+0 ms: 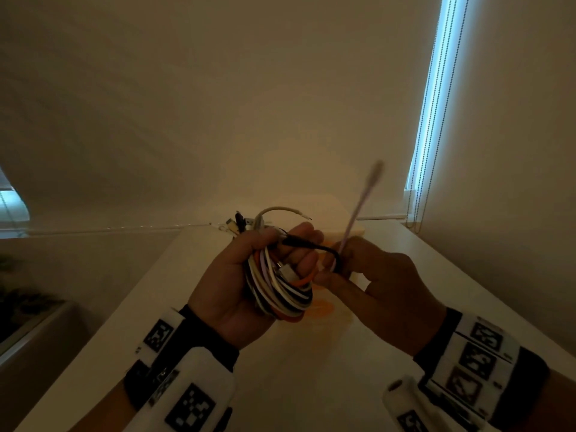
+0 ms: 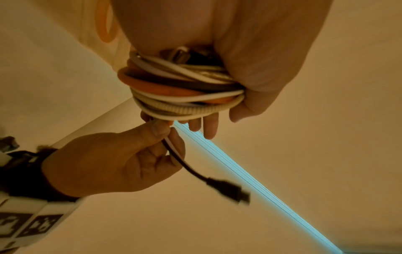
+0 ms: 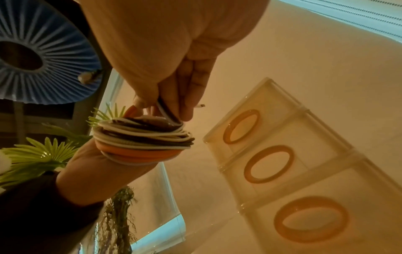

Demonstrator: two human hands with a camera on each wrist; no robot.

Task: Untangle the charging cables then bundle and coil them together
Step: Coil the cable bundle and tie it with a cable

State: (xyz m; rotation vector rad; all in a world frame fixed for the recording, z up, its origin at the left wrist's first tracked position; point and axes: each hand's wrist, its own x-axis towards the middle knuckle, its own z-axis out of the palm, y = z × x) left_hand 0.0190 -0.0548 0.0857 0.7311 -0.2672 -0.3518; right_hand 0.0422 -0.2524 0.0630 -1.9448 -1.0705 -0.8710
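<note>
My left hand (image 1: 280,244) grips a coil of charging cables (image 1: 280,291) in white, orange, black and lilac, held above the white table (image 1: 311,385). Several plug ends (image 1: 241,222) stick out past the thumb. My right hand (image 1: 336,263) is just right of the coil and pinches two loose tails together: a black cable (image 1: 314,246) looping out of the coil and a lilac cable (image 1: 361,207) that points up, its tip blurred. In the left wrist view the coil (image 2: 180,89) sits under the left palm and a black USB plug (image 2: 230,190) hangs from the right hand's (image 2: 165,135) pinch.
Clear stacked boxes (image 3: 322,154) with orange rings stand on the table beyond the hands. A window with blind chains (image 1: 433,120) is at the right. Green plants (image 3: 43,151) and a blue pleated shade (image 3: 54,51) are off to the left.
</note>
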